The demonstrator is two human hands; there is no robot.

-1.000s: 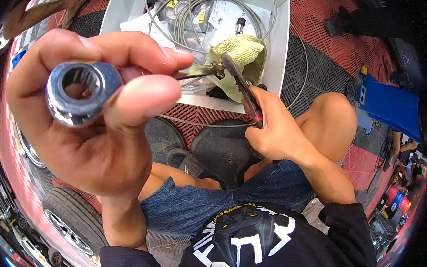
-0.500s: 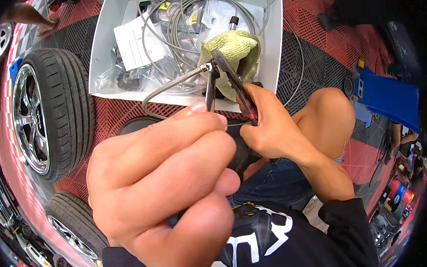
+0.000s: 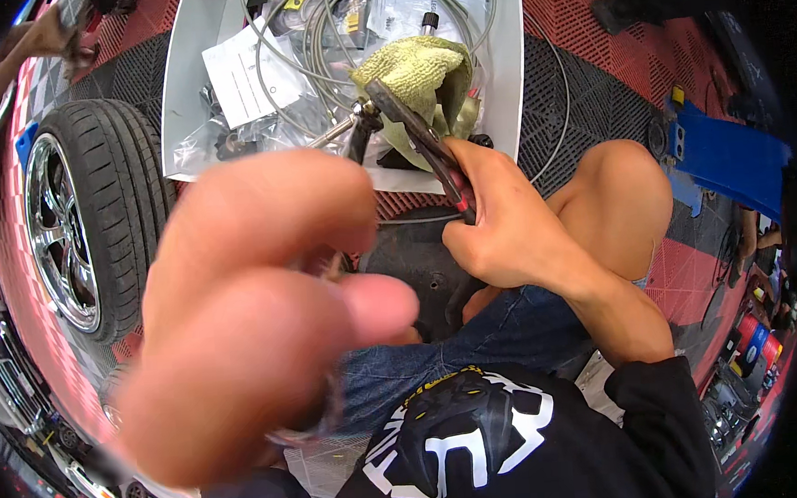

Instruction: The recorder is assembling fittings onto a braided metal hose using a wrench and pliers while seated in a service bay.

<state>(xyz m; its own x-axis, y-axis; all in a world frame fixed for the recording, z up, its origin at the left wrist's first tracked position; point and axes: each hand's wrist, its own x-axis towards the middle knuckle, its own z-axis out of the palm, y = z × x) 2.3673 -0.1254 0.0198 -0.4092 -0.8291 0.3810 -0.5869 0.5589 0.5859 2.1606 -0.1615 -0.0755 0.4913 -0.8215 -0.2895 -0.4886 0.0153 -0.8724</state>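
My right hand [image 3: 510,215] is closed around pliers [image 3: 431,147] with a red band on the dark handles. Their jaws are at a metal hose fitting [image 3: 367,109], on the end of a braided steel hose [image 3: 332,132]. A slim, dark, wrench-like tool [image 3: 360,142] meets the same fitting and runs down behind the fingers of my left hand [image 3: 255,294]. That hand is curled, close up and blurred by motion, and hides the tool's lower part. A yellow-green cloth [image 3: 415,70] is draped just behind the pliers, over the box.
The white box [image 3: 517,68] holds coiled braided line, bagged parts and a paper sheet [image 3: 253,73]. A wheel with a tyre [image 3: 108,203] stands at left. A blue metal piece [image 3: 731,160] is at right, on red and black floor tiles. Another person's hand [image 3: 39,43] shows at upper left.
My left hand has come down and to the left, nearer the camera, and is now blurred. The fitting and pliers have shifted slightly up and left in view. My right hand keeps its grip.
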